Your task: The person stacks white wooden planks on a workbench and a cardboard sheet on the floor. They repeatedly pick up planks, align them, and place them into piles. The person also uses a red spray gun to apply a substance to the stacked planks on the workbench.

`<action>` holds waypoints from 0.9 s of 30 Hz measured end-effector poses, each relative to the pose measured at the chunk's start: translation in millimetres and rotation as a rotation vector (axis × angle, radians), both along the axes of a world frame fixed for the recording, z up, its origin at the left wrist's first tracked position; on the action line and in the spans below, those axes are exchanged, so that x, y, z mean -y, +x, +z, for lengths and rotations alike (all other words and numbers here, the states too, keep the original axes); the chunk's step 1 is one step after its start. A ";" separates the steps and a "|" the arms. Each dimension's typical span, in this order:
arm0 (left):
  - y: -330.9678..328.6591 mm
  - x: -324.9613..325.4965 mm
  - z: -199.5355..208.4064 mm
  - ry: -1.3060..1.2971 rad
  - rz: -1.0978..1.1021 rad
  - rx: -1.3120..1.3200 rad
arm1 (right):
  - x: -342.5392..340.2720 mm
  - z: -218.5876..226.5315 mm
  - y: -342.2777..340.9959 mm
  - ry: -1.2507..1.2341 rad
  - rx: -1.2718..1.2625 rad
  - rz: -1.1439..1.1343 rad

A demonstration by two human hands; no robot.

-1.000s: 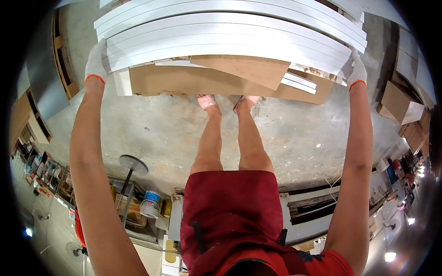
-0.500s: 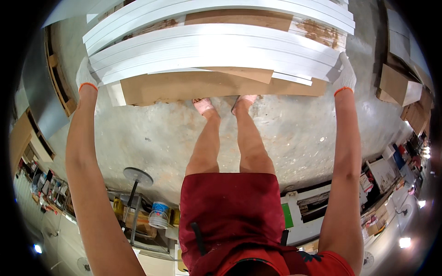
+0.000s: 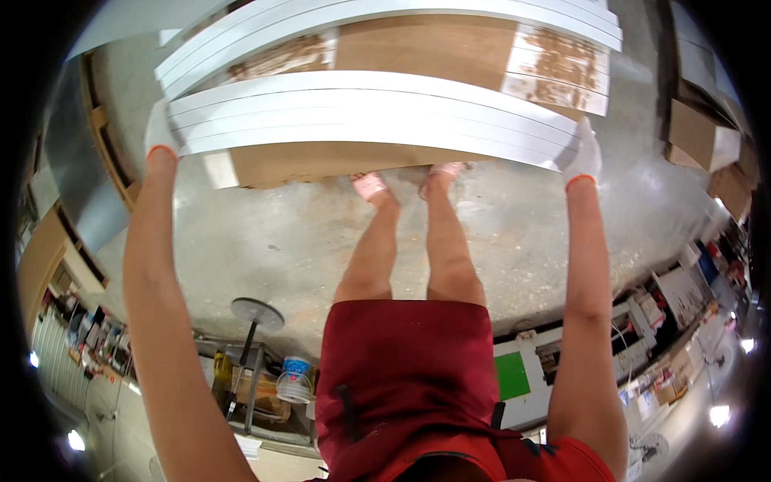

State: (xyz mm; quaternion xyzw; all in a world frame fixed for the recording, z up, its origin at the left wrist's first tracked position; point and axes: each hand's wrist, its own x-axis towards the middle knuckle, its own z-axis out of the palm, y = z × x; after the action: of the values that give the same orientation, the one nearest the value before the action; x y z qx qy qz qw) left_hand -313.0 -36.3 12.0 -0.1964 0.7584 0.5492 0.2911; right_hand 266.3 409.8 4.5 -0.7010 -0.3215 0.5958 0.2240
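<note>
My left hand (image 3: 161, 131), in a white knit glove with an orange cuff, closes round the left end of a set of long white boards (image 3: 369, 112). At the opposite end my right hand (image 3: 584, 153), gloved the same way, grips with its fingers along the end faces. The boards lie side by side across my front, edges together, and hide part of the brown cardboard (image 3: 313, 165) below them. Beyond them, more white boards (image 3: 385, 10) lie across the pile, with brown cardboard (image 3: 426, 48) showing in the gap.
My feet in pink footwear (image 3: 369, 185) stand on the concrete floor (image 3: 305, 233) close to the cardboard. Cardboard boxes (image 3: 703, 132) stand at the right, and a dark grey panel (image 3: 84, 161) at the left. Behind me are a round-based stand (image 3: 258, 314) and a bucket (image 3: 295, 377).
Both hands have brought the held boards nearer to me, widening the gap to the farther boards. More cardboard and brown-stained white surface shows there. My right hand has shifted inward.
</note>
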 end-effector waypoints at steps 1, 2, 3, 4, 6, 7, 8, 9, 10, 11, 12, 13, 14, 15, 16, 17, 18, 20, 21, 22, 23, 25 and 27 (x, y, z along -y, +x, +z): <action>9.5 -13.8 8.1 -0.057 0.014 -0.026 | 1.8 -1.3 -3.1 -0.015 -0.011 -0.021; 6.4 -11.7 10.8 -0.085 0.029 -0.028 | -0.9 -2.8 -3.5 -0.027 -0.022 -0.037; 6.0 -8.7 7.3 -0.108 0.047 -0.025 | -6.1 -4.6 -0.6 -0.034 -0.026 -0.049; 3.5 -4.4 3.6 -0.130 0.064 -0.021 | -8.7 -10.3 0.3 -0.038 -0.058 -0.048; -6.5 11.9 -7.3 -0.106 0.057 0.010 | -8.1 -9.9 -1.8 -0.044 -0.045 -0.037; -11.4 21.3 -10.5 -0.094 0.054 0.025 | -8.9 -8.7 -4.0 -0.046 -0.040 -0.031; -8.4 16.6 -8.7 -0.116 0.047 0.005 | -7.3 -5.6 -7.6 -0.040 -0.049 -0.048; -3.8 12.6 -6.6 -0.139 0.041 -0.014 | -4.3 -1.7 -12.3 -0.034 -0.058 -0.066; 1.1 9.7 -3.9 -0.162 0.033 -0.033 | -2.7 -0.5 -14.0 -0.028 -0.066 -0.084; -1.0 15.2 -6.3 -0.105 0.046 -0.018 | -11.3 -18.5 -1.6 0.054 -0.082 0.100; -8.7 20.1 -15.8 -0.035 0.047 0.012 | -29.3 -47.9 25.0 0.149 -0.079 0.274; -12.9 44.2 -18.7 0.001 0.067 0.002 | -33.5 -52.5 29.4 0.125 -0.131 0.253; -3.0 42.2 -8.3 0.062 -0.003 0.094 | -37.1 -50.2 42.0 0.116 -0.164 0.216; 22.6 27.4 18.4 0.022 0.009 0.110 | -20.8 -31.8 16.7 0.009 -0.259 -0.037; 35.8 29.5 36.9 -0.043 0.050 0.110 | -7.3 -6.7 -4.9 0.021 -0.086 -0.085; 42.2 40.5 43.3 -0.010 0.036 0.088 | 0.6 1.7 -3.5 0.016 -0.055 -0.080; 55.5 37.3 55.0 -0.040 0.037 0.069 | 6.8 8.4 0.7 0.011 -0.022 -0.083; 64.4 66.9 66.8 0.092 0.040 0.124 | 18.3 15.3 22.2 -0.021 -0.039 -0.080; 78.5 76.1 77.1 0.111 0.037 0.111 | 29.0 21.9 36.4 -0.029 -0.072 -0.051; 93.0 84.5 88.1 0.131 0.034 0.095 | 40.3 29.0 48.5 -0.036 -0.109 -0.021; 107.9 94.6 96.2 0.076 0.054 0.067 | 51.7 33.2 60.2 -0.023 -0.089 -0.054; 146.8 112.8 108.5 -0.010 0.131 0.020 | 72.3 25.1 91.3 -0.047 -0.036 -0.097; 186.7 123.3 110.4 -0.082 0.212 0.003 | 82.0 -3.3 134.4 -0.119 0.018 -0.125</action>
State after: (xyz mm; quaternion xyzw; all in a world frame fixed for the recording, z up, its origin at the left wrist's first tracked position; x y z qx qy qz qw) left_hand -126.3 -159.6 122.4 -0.2880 0.7547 0.5452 0.2241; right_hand 400.7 327.8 1.2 -0.7371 -0.2432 0.5925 0.2156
